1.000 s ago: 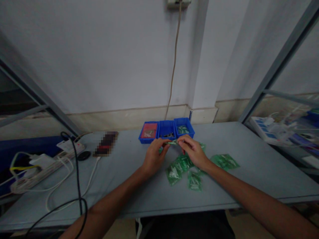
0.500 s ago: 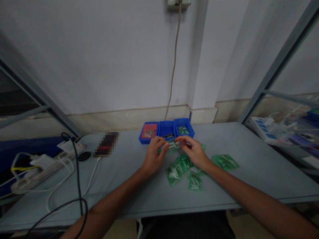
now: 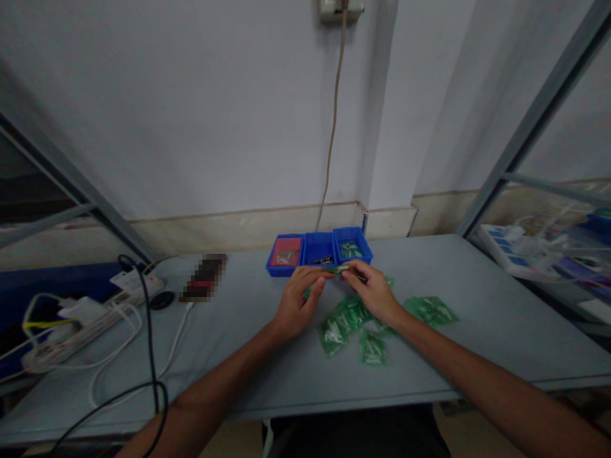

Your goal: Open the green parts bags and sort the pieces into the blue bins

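Note:
My right hand (image 3: 372, 292) pinches a small green plastic bag (image 3: 338, 270), tilted nearly edge-on above the table. A pale piece shows at the bag by the fingertips. My left hand (image 3: 296, 299) has its fingers stretched toward the bag's left end, their tips at its edge, with the thumb apart below. Under and beside my right hand lie several green bags (image 3: 334, 332) with light-coloured small parts inside. One small green bag (image 3: 373, 348) lies closer to me, and more green bags (image 3: 431, 310) rest right of my right wrist.
Behind my hands stand three joined blue bins: the left bin (image 3: 270, 262) with a red packet (image 3: 287, 247), the middle bin (image 3: 319, 242) with small dark parts, the right bin (image 3: 354, 232) with green bags. Left are a blurred-out phone (image 3: 204, 278), cables and a power strip (image 3: 90, 327).
The held bag has turned from facing me to nearly edge-on. My left fingers have straightened, and the thumb has come away from the bag. The bags on the table lie as before.

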A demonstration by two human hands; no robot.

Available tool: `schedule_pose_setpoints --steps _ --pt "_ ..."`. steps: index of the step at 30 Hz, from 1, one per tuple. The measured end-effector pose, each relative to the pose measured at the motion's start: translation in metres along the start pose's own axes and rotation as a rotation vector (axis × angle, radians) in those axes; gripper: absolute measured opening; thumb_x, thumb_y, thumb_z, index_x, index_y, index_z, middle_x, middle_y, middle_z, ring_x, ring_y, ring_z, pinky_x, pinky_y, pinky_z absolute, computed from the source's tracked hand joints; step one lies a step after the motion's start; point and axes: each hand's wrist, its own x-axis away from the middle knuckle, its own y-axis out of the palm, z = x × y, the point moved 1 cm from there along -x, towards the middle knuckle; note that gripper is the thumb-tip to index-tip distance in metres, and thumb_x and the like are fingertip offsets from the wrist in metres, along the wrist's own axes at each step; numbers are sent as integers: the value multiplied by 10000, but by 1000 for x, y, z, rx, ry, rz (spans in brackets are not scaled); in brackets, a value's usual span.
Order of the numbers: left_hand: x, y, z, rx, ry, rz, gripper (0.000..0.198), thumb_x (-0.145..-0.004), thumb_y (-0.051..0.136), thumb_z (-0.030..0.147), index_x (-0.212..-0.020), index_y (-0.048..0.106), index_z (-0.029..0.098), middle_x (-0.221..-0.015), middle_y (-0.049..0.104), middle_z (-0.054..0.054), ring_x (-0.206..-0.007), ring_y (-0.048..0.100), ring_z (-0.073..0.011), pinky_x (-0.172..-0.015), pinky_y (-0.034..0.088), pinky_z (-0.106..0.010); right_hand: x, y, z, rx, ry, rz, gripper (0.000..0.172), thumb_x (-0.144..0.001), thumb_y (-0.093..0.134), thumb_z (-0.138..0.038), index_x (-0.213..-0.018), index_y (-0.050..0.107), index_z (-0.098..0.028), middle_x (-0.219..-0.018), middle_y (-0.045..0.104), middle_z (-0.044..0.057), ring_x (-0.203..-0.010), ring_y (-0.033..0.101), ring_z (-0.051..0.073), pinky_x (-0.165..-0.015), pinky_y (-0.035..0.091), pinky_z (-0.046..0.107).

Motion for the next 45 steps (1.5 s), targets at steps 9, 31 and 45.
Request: schedule_pose_setpoints --steps 9,31,45 --pt "3 5 -10 -65 -18 6 413 -1032 448 97 -1365 640 247 -1224 716 -80 -1139 635 -229 -1027 498 -415 0 1 3 32 -34 5 238 -979 639 -461 -949 685 -229 -920 598 23 -724 555 179 -626 443 287" --pt "2 8 -10 -146 -93 -12 357 -981 623 161 -1330 650 231 -1195 731 -91 -1061 636 -250 -947 525 -407 0 0 2 -15 21 2 218 -1001 603 -399 -1070 722 -231 -954 699 38 -671 561 173 -590 407 290" --pt "1 5 -11 -193 -223 -6 241 -1033 606 382 -959 754 206 -807 702 -44 -795 634 -212 -715 494 -314 0 3 3 85 -80 -9 153 -985 664 -380 -1000 720 -238 -982 670 36 -830 604 207 -746 471 315"
